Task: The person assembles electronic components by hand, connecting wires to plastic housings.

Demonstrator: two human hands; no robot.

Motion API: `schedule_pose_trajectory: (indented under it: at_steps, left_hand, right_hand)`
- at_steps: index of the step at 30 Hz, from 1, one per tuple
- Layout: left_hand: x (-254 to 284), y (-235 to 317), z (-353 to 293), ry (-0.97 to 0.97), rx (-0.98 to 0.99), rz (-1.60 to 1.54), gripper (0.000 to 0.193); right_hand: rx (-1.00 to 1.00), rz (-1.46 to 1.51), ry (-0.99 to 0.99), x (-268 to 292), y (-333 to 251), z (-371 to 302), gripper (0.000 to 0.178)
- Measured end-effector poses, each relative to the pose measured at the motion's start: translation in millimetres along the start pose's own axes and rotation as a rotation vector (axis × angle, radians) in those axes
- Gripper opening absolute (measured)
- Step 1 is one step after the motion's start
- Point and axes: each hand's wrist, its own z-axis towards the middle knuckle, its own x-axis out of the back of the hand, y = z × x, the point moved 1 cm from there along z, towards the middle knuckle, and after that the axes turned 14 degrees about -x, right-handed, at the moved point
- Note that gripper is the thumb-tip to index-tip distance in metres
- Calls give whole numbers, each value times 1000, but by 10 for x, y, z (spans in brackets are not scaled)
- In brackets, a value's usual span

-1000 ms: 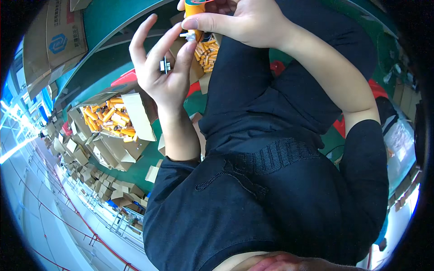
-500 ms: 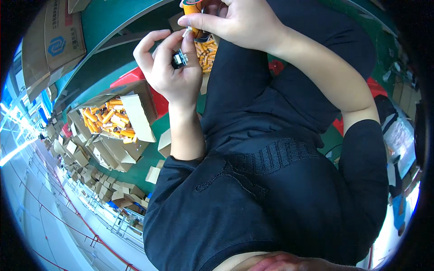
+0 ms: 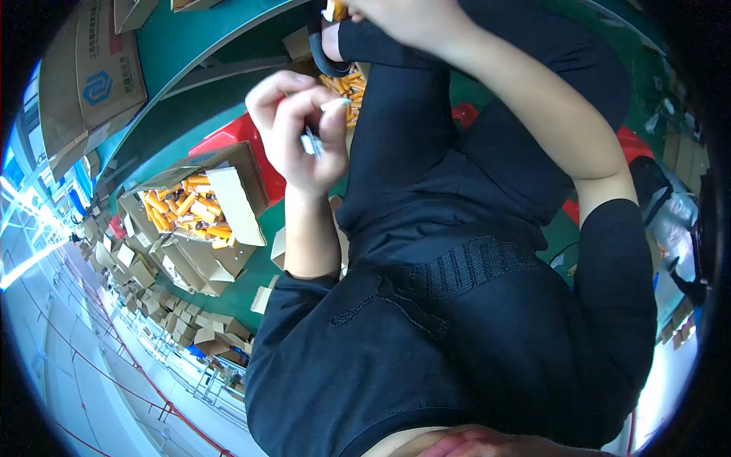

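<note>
Landmark for all places: the open cardboard box [image 3: 234, 204] filled with loose orange cylinders [image 3: 186, 204].

Finding, hands: the left hand [image 3: 295, 137] is up and to the right of the box, fingers curled in, thumb and forefinger brought together at the tips. A pale speck [image 3: 346, 101] shows at that pinch; whether it is a connector cannot be told. A small silvery part [image 3: 311, 145], blurred, is kept in the hollow of the same palm. The right hand [image 3: 415, 21] is farther up and right of the box, cut by the upper edge. Its visible fingertips appear to pinch an orange piece [image 3: 336, 11]; the rest of that grip cannot be verified.

Change noted: half a second ago both hands met at the orange piece, the left fingertips just under it. They are now well apart — the left lower, the right higher, with most of the piece out of view. In the inspector's judgement, two-handed work on the piece is interrupted, each hand retaining its own item.

Surroundings: the green worktop [image 3: 202, 30] curves above the box, bearing a large carton [image 3: 95, 84]; a red surface [image 3: 263, 164] shows directly behind the box.
</note>
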Motion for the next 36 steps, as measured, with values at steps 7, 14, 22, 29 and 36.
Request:
schedule_pose_trajectory:
  at_steps: [7, 14, 22, 29, 36]
  left_hand:
    - [127, -71, -30, 500, 496, -376, 13]
    - [120, -14, 2, 234, 501, -375, 15]
    - [76, -70, -18, 263, 490, -335, 17]
    - [2, -105, -67, 299, 474, -198, 18]
    - [-65, -33, 41, 291, 546, 44, 20]
  right_hand:
    - [-326, 835, -86, 153, -433, 61, 19]
    - [-887, 972, -437, 261, -531, 161, 22]
    - [-893, 960, -476, 255, -590, 171, 20]
    - [-924, 1008, -397, 216, -625, 130, 20]
    - [-826, 916, -258, 132, -544, 79, 19]
